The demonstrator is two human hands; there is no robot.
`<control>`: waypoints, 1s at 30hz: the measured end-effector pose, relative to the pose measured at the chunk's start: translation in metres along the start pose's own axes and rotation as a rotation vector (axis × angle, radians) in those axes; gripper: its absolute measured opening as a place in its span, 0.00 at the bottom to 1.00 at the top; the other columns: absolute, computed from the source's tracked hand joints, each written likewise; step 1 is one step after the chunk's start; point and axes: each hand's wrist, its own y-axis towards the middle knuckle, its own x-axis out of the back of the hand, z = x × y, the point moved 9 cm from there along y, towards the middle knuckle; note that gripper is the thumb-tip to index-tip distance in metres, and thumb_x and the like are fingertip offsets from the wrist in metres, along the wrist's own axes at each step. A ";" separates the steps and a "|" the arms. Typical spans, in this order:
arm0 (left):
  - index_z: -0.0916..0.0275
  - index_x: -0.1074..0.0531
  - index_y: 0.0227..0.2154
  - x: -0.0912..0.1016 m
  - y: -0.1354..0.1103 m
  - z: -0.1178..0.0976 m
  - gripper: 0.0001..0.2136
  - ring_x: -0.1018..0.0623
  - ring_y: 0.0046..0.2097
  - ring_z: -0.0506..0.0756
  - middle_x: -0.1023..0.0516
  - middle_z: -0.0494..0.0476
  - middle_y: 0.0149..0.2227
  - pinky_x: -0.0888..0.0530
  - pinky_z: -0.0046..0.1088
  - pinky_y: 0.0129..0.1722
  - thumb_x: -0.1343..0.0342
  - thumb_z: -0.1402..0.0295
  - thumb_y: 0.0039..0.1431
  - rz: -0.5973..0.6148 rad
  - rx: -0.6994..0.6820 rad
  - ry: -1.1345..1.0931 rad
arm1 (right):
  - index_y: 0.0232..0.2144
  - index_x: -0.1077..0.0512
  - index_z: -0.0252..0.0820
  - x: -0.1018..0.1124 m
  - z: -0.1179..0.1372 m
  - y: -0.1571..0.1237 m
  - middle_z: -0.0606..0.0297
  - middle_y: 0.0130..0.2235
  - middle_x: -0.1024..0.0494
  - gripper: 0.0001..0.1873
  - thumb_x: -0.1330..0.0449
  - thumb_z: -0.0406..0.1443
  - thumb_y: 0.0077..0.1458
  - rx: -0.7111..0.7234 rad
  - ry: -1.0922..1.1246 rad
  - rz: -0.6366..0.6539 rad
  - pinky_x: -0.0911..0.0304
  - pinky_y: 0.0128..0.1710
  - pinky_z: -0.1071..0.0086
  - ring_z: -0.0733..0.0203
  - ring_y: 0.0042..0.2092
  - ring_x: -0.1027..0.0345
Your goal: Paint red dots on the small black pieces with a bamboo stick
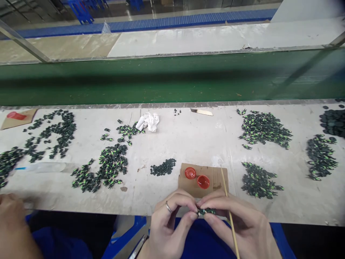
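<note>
Just past the table's front edge, a small dark green figure (207, 211) with lighter green marks is pinched between my two hands. My left hand (172, 219), wearing a ring, grips one end by thumb and forefinger. The other end sits in the fingertips of my right hand (242, 219). A thin wooden stick (224, 181) also lies through my right hand, its tip pointing away from me. Beyond the hands, a piece of cardboard (185, 187) carries two small red cups (203, 181) with glossy contents. Small dark discs (163, 167) are heaped left of the cardboard.
Piles of similar figures lie left (113, 162) and right (264, 129). A crumpled white tissue (148, 122), a brush-like tool (202, 112) and larger dark discs (334, 122) are farther back. Behind runs a green conveyor belt (161, 82). Another person's hand (13, 223) is at left.
</note>
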 end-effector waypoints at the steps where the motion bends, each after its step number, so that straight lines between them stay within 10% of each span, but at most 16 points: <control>1: 0.55 0.23 0.37 0.002 0.001 0.005 0.04 0.20 0.35 0.54 0.22 0.52 0.32 0.21 0.28 0.36 0.41 0.69 0.69 0.004 0.019 0.036 | 0.36 0.21 0.69 0.003 -0.006 0.003 0.84 0.35 0.14 0.08 0.36 0.56 0.59 -0.008 -0.011 0.002 0.19 0.31 0.76 0.61 0.33 0.16; 6: 0.55 0.21 0.38 0.051 0.006 0.034 0.06 0.18 0.39 0.54 0.18 0.52 0.36 0.21 0.27 0.40 0.40 0.73 0.67 -0.163 0.056 0.279 | 0.38 0.20 0.44 0.083 -0.082 0.029 0.66 0.34 0.15 0.24 0.36 0.57 0.61 -0.196 -0.347 -0.224 0.22 0.34 0.65 0.61 0.33 0.21; 11: 0.59 0.19 0.38 0.087 0.006 0.061 0.04 0.20 0.37 0.56 0.19 0.55 0.37 0.22 0.33 0.40 0.39 0.72 0.64 -0.285 0.045 0.585 | 0.36 0.24 0.41 0.166 -0.150 0.042 0.73 0.26 0.28 0.18 0.38 0.49 0.67 -0.469 -0.814 -0.372 0.32 0.33 0.66 0.65 0.27 0.34; 22: 0.61 0.22 0.41 0.084 0.015 0.063 0.08 0.18 0.41 0.59 0.19 0.60 0.41 0.21 0.38 0.42 0.48 0.71 0.72 -0.184 0.006 0.913 | 0.33 0.23 0.57 0.154 -0.088 0.020 0.76 0.20 0.31 0.19 0.46 0.56 0.64 -0.243 -0.752 -0.596 0.42 0.27 0.67 0.60 0.24 0.35; 30: 0.61 0.23 0.41 0.079 0.011 0.057 0.09 0.16 0.41 0.58 0.17 0.58 0.40 0.20 0.34 0.39 0.49 0.72 0.73 -0.014 0.003 0.979 | 0.33 0.21 0.58 0.140 -0.084 0.001 0.72 0.28 0.27 0.23 0.48 0.60 0.62 -0.301 -0.573 -0.520 0.42 0.24 0.68 0.59 0.27 0.35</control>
